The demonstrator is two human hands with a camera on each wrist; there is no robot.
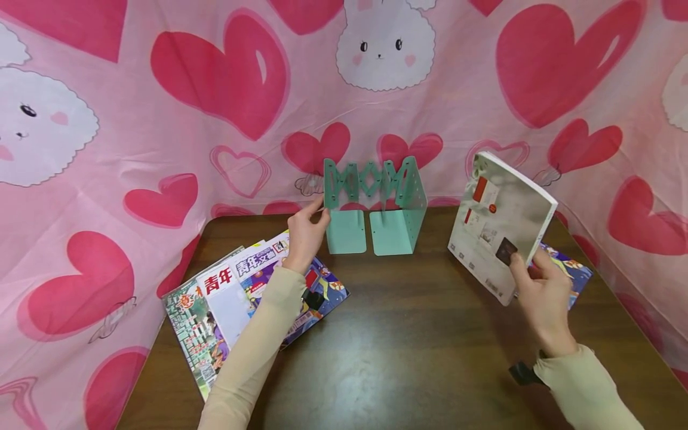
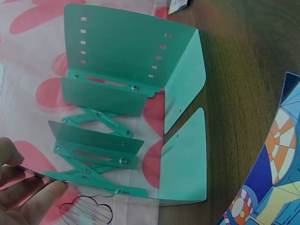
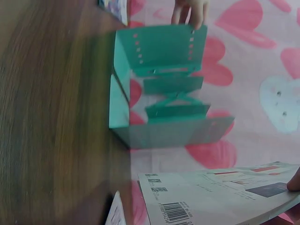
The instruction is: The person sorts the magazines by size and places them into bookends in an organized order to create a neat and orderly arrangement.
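A mint-green expandable bookend (image 1: 346, 233) stands upright at the back of the table, its crossed links spread between two end plates. My left hand (image 1: 306, 236) pinches the top edge of its left end plate; in the left wrist view thumb and fingers lie on either side of that plate (image 2: 112, 199). Off to the right, my right hand (image 1: 545, 301) grips a pale magazine (image 1: 500, 221) by its lower right edge, thumb on the printed face. The magazine is tilted and held above the table, apart from the bookend. Its barcode shows in the right wrist view.
Several magazines (image 1: 185, 316) lie fanned out on the left of the brown table (image 1: 398, 352), partly under my left forearm. A blue patterned magazine (image 1: 581, 279) lies at the right, partly hidden behind the held one. A pink heart-print cloth (image 1: 301, 71) hangs behind the table.
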